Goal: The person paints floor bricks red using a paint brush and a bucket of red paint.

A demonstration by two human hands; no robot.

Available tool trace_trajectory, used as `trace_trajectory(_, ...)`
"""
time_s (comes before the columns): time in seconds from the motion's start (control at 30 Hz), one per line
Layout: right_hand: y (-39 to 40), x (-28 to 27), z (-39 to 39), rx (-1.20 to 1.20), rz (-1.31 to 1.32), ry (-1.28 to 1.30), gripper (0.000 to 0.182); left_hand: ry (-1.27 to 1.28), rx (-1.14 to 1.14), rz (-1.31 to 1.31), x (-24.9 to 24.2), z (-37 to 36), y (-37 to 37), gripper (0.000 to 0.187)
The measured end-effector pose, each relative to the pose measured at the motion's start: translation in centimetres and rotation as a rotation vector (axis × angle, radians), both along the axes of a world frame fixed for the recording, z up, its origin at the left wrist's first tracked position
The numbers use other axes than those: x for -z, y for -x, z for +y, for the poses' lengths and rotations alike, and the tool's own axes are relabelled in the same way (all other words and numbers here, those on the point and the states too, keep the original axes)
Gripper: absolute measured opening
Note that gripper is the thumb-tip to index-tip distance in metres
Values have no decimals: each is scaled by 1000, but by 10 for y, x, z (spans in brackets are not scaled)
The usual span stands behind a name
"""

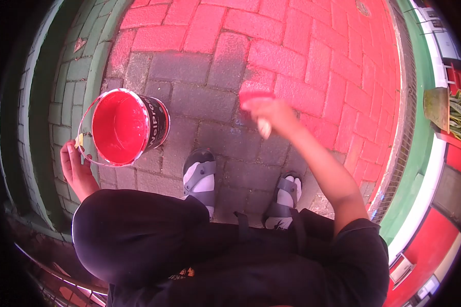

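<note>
My right hand [275, 116] is closed around a paintbrush [256, 96]; its bristle end is covered in red paint, and a pale handle end pokes out below the fist. The brush is over the paving where red and bare grey bricks meet. On my left, a paint bucket [159, 123] with dark lettering on its side tilts with its mouth toward me. Wet red paint [120, 128] coats its inside. My left hand [77, 171] grips the bucket's wire handle at a yellowish piece, fingers curled by the rim.
Red-painted bricks [312, 56] spread ahead and right; bare grey bricks [202, 102] lie around my sandalled feet [202, 179]. A green curb [95, 77] runs along the left. Right, a drain grate [402, 102] borders a green strip with a planter [436, 110].
</note>
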State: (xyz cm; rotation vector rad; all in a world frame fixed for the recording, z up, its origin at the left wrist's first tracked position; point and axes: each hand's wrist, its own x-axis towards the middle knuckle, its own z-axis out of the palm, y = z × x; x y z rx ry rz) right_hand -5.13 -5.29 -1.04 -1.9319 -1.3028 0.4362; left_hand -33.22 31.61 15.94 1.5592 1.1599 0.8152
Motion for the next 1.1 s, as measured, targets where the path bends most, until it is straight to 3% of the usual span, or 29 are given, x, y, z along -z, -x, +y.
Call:
trace_trajectory(0.07,22,-19,0,-65,-145,-9,11,30,69,-25,-4,0,-1,25)
trace_trajectory(0.1,27,-38,2,-98,-33,107,4,30,67,-24,-7,0,-1,25)
trace_trajectory(0.17,25,-41,1,-130,84,221,11,91,89,-39,-10,-1,-2,27)
trace_trajectory(0.23,-1,-20,6,62,351,139,15,99,84,-53,-8,-4,1,29)
trace_trajectory(0.3,-44,-16,20,235,430,219,19,106,79,-65,-4,-6,5,30)
trace_trajectory(0.4,-103,-17,29,303,451,151,20,200,48,-125,3,-5,11,31)
trace_trajectory(0.47,-120,-18,31,392,165,112,7,193,51,-140,-2,-9,6,31)
trace_trajectory(0.5,-117,-12,31,390,168,112,7,192,53,-156,-3,-10,5,31)
trace_trajectory(0.57,-99,-6,30,385,-63,-59,1,182,63,-182,-1,-9,5,31)
trace_trajectory(0.67,-34,8,10,212,-169,190,3,215,58,-235,4,-7,6,31)
trace_trajectory(0.7,-15,25,2,144,-281,-2,4,257,37,-251,5,-6,6,30)
trace_trajectory(0.83,31,-45,-2,-35,101,256,18,333,97,-280,6,-12,1,30)
trace_trajectory(0.87,25,-41,0,-35,102,260,18,337,110,-282,7,-12,0,31)
trace_trajectory(0.93,-3,-27,11,57,455,119,29,344,121,-280,9,-15,-5,31)
trace_trajectory(1.0,-47,-27,32,233,230,222,27,316,173,-295,9,-19,-11,32)
trace_trajectory(1.03,-77,-5,36,272,375,107,23,317,174,-292,8,-21,-12,32)
trace_trajectory(1.1,-100,5,40,307,520,-12,19,427,481,-405,5,-23,-13,34)
